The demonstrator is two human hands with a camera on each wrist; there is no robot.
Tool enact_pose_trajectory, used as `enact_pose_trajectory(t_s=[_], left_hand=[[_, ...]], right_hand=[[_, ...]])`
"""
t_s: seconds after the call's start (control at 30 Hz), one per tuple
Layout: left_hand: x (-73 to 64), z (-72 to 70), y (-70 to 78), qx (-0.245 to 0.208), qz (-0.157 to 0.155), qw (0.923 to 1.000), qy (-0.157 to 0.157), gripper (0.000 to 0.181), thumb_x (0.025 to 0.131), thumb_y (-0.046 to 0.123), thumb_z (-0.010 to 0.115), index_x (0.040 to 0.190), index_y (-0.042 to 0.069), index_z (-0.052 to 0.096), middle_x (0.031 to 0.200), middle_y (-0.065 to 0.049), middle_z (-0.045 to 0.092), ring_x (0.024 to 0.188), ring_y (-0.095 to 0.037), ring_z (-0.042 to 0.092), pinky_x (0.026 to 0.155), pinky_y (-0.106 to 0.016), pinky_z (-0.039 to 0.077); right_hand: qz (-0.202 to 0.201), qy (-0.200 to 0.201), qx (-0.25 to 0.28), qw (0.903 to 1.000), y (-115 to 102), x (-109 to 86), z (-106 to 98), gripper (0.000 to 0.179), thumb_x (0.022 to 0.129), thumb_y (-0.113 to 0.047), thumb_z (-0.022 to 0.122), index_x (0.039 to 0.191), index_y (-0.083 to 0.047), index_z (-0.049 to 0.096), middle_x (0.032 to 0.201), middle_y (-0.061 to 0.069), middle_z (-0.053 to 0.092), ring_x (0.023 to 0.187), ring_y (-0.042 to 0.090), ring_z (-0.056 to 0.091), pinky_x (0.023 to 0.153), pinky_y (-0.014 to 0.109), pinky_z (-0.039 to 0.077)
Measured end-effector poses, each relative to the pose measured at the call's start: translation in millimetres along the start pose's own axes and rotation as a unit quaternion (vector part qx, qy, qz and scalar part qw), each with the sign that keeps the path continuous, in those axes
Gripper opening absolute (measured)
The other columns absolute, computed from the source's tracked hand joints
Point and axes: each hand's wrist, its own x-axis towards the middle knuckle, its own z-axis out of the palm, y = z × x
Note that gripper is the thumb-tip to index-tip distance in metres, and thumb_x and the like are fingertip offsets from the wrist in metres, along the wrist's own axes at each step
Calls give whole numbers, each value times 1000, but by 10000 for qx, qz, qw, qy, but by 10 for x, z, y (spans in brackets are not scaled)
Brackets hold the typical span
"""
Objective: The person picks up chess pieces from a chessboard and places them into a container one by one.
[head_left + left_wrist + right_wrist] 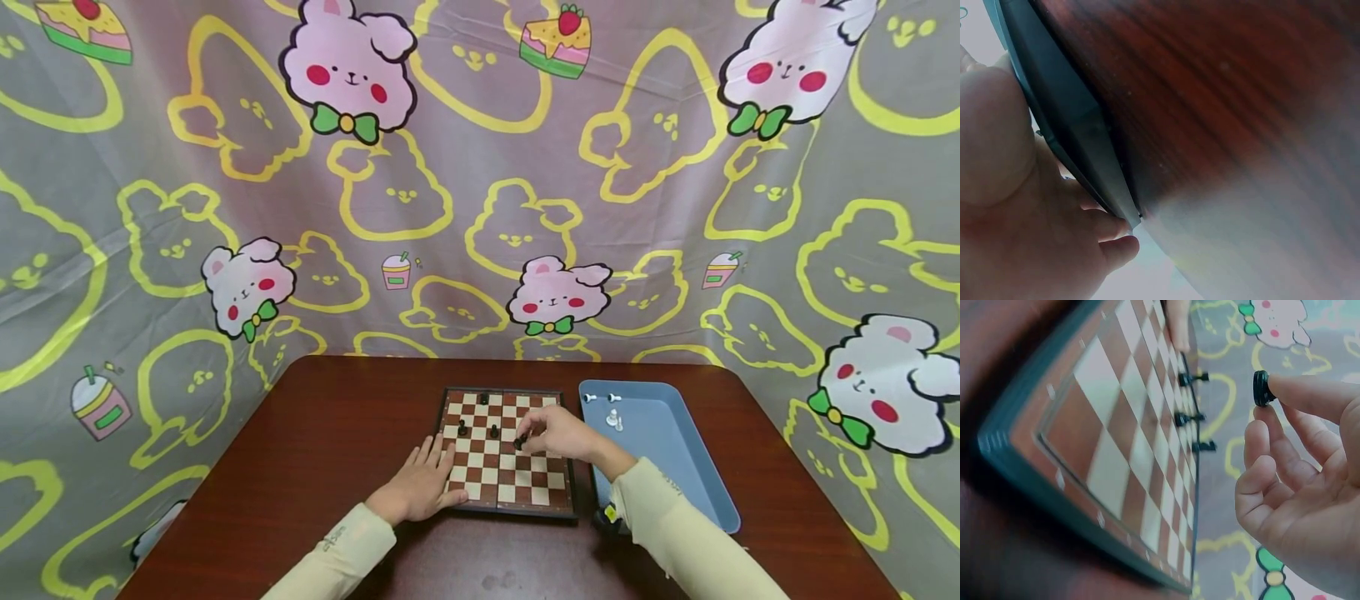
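Note:
A folding chessboard (480,492) with brown and cream squares lies on the dark wooden table. Between thumb and fingertips my right hand (558,432) pinches a black chess piece (1262,389), held above the board's right half with its base showing in the right wrist view. My left hand (423,479) rests flat at the board's left edge, fingers straight and spread; in the left wrist view the palm (1004,206) is alongside the black rim. Standing on the board are a black knight (1205,446) and two more black pieces, one a pawn-like piece (495,432).
A blue tray (675,450) stands to the right of the board, with several white chess pieces (613,419) in its far left part. A patterned cloth (480,208) hangs behind and beside the table (337,417). My right forearm crosses over the tray's near side.

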Motion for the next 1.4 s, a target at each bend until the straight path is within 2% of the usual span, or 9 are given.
enact_pose_trajectory(t_s=[0.07, 0.2, 0.33, 0.43, 0.53, 0.73, 0.87, 1.1, 1.4], left_hand=[[-4, -7, 5, 3, -14, 10000, -12, 83, 94, 58, 42, 146, -5, 27, 149, -31, 17, 138, -45, 14, 108, -54, 20], [-2, 10, -8, 36, -20, 10000, 44, 84, 93, 60, 42, 146, -4, 28, 150, -30, 18, 138, -44, 15, 108, -53, 20], [0, 34, -28, 18, 51, 9998, 180, 87, 92, 63, 38, 145, -5, 28, 149, -31, 19, 137, -46, 15, 107, -55, 20], [1, 33, -29, 35, 66, 9998, 169, 88, 92, 64, 36, 146, -5, 27, 149, -31, 18, 138, -46, 15, 108, -55, 20], [-1, 25, -21, 81, 62, 9999, 110, 87, 93, 63, 36, 146, -5, 26, 149, -31, 17, 138, -46, 14, 108, -55, 20], [-17, -26, 13, -2, 25, 10000, 11, 84, 93, 58, 43, 146, -5, 28, 149, -31, 17, 138, -46, 15, 107, -54, 21], [-21, -44, 23, 0, -11, 10000, -43, 84, 93, 59, 42, 146, -4, 27, 150, -30, 17, 138, -45, 14, 108, -53, 21], [-23, -43, 25, -24, -37, 10000, -80, 84, 93, 59, 42, 146, -4, 27, 150, -31, 17, 138, -45, 14, 108, -54, 20], [-31, -47, 24, -81, -44, 9999, -94, 84, 93, 59, 42, 147, -4, 26, 150, -30, 16, 138, -44, 13, 108, -54, 20]], right_hand=[[-19, 75, 3, 10000, 15, -22, -84, 9, 85, -7, 69, 93, -7, 68, 94, 2, 63, 73, 16, 56, 65, 33, 47], [104, 215, 118, 9996, 30, -74, -240, 12, 86, -4, 67, 97, -1, 67, 98, 7, 64, 80, 18, 57, 70, 43, 49], [330, 359, 188, 9986, 156, -82, -376, 14, 86, -7, 68, 99, -2, 67, 98, 8, 64, 78, 22, 56, 69, 46, 47], [479, 440, 244, 9976, 228, -108, -469, 14, 86, -11, 69, 99, -5, 68, 101, 9, 64, 77, 27, 56, 69, 49, 47], [669, 551, 222, 9960, 305, -134, -547, 14, 85, -14, 70, 99, -8, 68, 107, 8, 61, 80, 27, 57, 72, 48, 47], [966, 699, 228, 9926, 433, -179, -683, 16, 85, -14, 70, 100, -6, 67, 97, 8, 59, 83, 25, 56, 77, 46, 47], [1047, 717, 317, 9914, 502, -214, -755, 17, 86, -14, 69, 100, -5, 67, 98, 8, 57, 83, 25, 54, 76, 47, 47], [1157, 739, 525, 9891, 625, -257, -831, 16, 86, -8, 68, 100, -1, 65, 100, 10, 58, 85, 37, 52, 72, 47, 46], [1330, 765, 465, 9871, 748, -310, -888, 17, 85, -9, 68, 100, 0, 65, 97, 7, 62, 81, 33, 53, 66, 41, 46]])
